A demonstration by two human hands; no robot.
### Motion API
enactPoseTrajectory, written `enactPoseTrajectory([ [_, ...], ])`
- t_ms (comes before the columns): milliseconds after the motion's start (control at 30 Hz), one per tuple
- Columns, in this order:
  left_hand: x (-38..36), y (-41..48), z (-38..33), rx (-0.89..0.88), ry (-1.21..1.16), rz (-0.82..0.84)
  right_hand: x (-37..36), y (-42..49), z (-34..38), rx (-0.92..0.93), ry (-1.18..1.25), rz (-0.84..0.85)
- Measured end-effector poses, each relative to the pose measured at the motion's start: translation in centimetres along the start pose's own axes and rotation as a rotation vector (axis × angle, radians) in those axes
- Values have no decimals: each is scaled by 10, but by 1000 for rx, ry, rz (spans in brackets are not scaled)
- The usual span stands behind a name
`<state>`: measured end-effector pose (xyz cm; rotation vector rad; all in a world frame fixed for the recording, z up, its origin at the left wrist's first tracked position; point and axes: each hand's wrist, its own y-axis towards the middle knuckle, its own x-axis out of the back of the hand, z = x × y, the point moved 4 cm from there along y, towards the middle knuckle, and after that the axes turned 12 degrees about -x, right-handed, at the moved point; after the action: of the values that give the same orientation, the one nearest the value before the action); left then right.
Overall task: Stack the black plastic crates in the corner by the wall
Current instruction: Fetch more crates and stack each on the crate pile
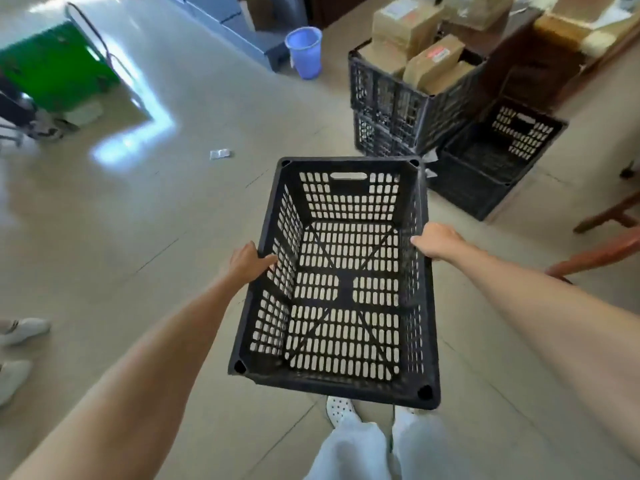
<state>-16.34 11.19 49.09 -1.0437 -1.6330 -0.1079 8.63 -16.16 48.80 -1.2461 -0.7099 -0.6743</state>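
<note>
I hold an empty black perforated crate (346, 382) level in front of me, above the floor. My left hand (247, 261) grips its left rim and my right hand (438, 241) grips its right rim. Ahead to the right stand two black crates stacked one on the other (384, 109), the top one filled with brown cardboard boxes (429, 60). Another empty black crate (498, 161) sits on the floor just right of that stack.
A blue plastic bucket (304, 51) stands at the back. A green cart (52, 69) is far left. Wooden furniture legs (606, 216) jut in at the right. A scrap of white paper (220, 153) lies on the tiled floor. Someone's white shoes (20, 332) show at the left edge.
</note>
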Motion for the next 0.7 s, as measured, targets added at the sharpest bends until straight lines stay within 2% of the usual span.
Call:
enactPoseTrajectory([
  [167, 11, -66, 48, 231, -190, -70, -9, -2, 72, 205, -189, 57],
  [333, 7, -163, 88, 452, -151, -154, -34, -34, 144, 461, -358, 102],
  [467, -18, -253, 121, 620, -207, -210, -89, -52, 205, 655, -520, 130],
  [700, -81, -435, 161, 964, -400, -379, -172, -242, 265, 1040, -751, 197],
])
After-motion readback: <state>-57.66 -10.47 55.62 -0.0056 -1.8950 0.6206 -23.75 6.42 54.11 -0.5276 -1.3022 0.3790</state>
